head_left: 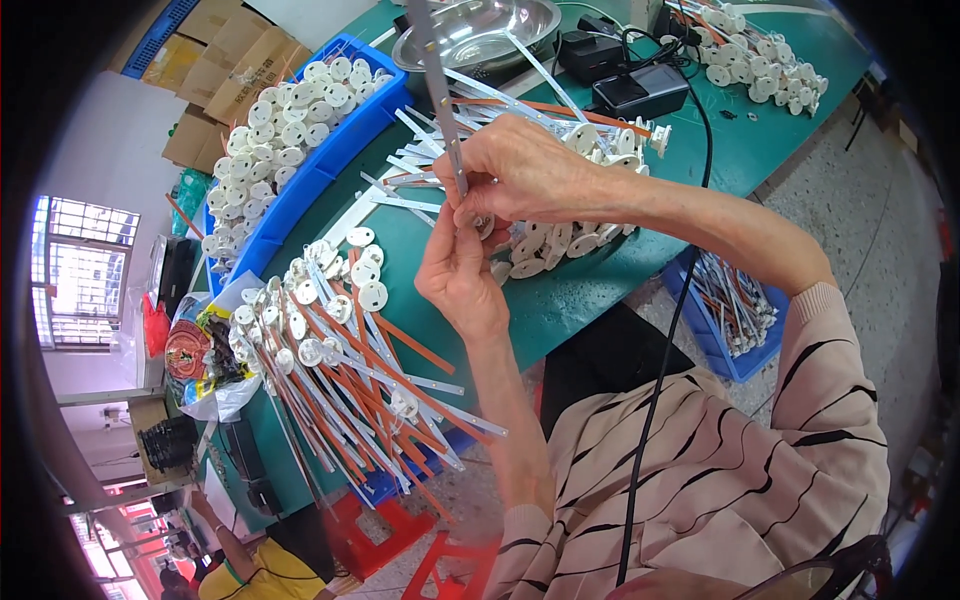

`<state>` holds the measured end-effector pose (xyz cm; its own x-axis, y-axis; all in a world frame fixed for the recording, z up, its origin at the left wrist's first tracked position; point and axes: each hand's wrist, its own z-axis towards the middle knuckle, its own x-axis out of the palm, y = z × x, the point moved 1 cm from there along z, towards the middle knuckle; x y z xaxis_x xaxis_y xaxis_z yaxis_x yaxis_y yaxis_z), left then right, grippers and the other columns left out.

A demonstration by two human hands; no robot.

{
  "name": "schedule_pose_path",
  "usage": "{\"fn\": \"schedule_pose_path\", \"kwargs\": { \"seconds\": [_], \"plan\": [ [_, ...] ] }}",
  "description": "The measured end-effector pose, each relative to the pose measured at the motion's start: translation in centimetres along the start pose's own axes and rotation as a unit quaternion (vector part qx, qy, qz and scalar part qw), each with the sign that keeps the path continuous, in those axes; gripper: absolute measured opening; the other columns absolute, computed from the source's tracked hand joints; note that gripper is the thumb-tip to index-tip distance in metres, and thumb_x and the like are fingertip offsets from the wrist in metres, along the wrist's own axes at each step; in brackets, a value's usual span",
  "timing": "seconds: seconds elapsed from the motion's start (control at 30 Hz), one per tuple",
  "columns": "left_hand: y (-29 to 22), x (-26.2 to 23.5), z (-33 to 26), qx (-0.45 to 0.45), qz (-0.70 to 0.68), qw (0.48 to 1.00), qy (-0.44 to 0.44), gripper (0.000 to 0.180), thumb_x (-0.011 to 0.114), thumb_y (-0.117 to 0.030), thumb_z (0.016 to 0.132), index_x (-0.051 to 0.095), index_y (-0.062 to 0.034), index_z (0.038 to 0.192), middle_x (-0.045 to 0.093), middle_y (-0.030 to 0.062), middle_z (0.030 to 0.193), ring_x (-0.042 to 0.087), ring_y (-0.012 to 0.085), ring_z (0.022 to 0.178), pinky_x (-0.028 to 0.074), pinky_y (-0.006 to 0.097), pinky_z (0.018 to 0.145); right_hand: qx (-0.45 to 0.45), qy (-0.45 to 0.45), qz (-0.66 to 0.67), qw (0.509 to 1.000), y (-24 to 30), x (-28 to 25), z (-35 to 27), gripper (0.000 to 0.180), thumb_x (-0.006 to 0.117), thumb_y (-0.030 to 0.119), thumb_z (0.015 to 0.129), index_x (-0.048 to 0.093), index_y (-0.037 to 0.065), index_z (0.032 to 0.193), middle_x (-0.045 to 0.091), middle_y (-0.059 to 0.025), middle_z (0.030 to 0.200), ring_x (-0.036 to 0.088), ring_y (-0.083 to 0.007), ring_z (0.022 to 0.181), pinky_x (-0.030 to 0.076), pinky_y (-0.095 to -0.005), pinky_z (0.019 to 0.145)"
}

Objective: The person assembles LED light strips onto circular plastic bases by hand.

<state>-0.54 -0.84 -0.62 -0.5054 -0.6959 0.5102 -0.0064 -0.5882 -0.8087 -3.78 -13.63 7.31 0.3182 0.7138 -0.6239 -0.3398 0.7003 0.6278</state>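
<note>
— What are the hands doing?
— Both are pinching closed on one long thin strip (440, 95): the right hand (525, 172) is gripping from above, the left hand (458, 272) from below, over the green tabletop (560, 300).
— Around them?
— One blue bin (300, 190) of white discs (280, 130), a heap of strips with discs (350, 390), one steel bowl (478, 32).

One round shiny steel bowl (478, 32), top centre. Two blue plastic bins: upper left (335, 150), lower right (722, 345). Two black boxy power adapters (640, 92), top right.
</note>
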Motion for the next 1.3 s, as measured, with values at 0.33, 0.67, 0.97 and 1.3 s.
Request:
{"fn": "schedule_pose_path", "kwargs": {
  "seconds": [0.33,0.67,0.97,1.3],
  "plan": [
    [-0.2,0.0,-0.1,-0.017,-0.012,0.999,-0.038,0.035,0.057,-0.007,0.087,0.05,0.0084,0.117,0.062,0.0143,0.1,0.063,0.0206,0.079,0.055,0.028,0.066,0.014,0.008,-0.013,1.0,-0.2,0.4,0.5,0.014,0.07,0.008,0.065,0.057,0.002,0.07,0.058,-0.0104,0.057,0.057,-0.0236,0.053,0.041,-0.0337,0.051],
    [-0.3,-0.1,0.0,-0.004,-0.016,0.998,-0.06,0.034,0.055,-0.004,0.087,0.05,0.0088,0.118,0.061,0.0139,0.099,0.064,0.021,0.08,0.056,0.03,0.07,0.016,0.011,-0.01,1.0,-0.3,1.4,0.8,0.012,0.068,0.007,0.064,0.058,0.001,0.068,0.056,-0.01,0.054,0.056,-0.0221,0.051,0.041,-0.0339,0.05],
    [-0.2,-0.2,0.2,-0.015,-0.015,0.999,-0.035,0.032,0.056,-0.006,0.087,0.052,0.0098,0.115,0.061,0.0135,0.095,0.062,0.0189,0.078,0.053,0.027,0.063,0.054,0.02,0.023,0.998,-0.6,0.9,1.0,0.013,0.068,0.011,0.064,0.061,0.001,0.068,0.058,-0.0085,0.056,0.058,-0.0186,0.054,0.043,-0.0321,0.051],
    [-0.1,-1.3,0.4,-0.062,-0.031,0.997,-0.016,0.031,0.051,-0.004,0.088,0.05,0.0096,0.116,0.06,0.018,0.102,0.063,0.0281,0.087,0.056,0.037,0.076,0.057,0.043,-0.001,0.997,-0.1,-0.5,1.7,0.021,0.069,0.022,0.063,0.064,0.003,0.071,0.06,-0.0078,0.062,0.059,-0.023,0.059,0.042,-0.0348,0.054]
  ]
}}
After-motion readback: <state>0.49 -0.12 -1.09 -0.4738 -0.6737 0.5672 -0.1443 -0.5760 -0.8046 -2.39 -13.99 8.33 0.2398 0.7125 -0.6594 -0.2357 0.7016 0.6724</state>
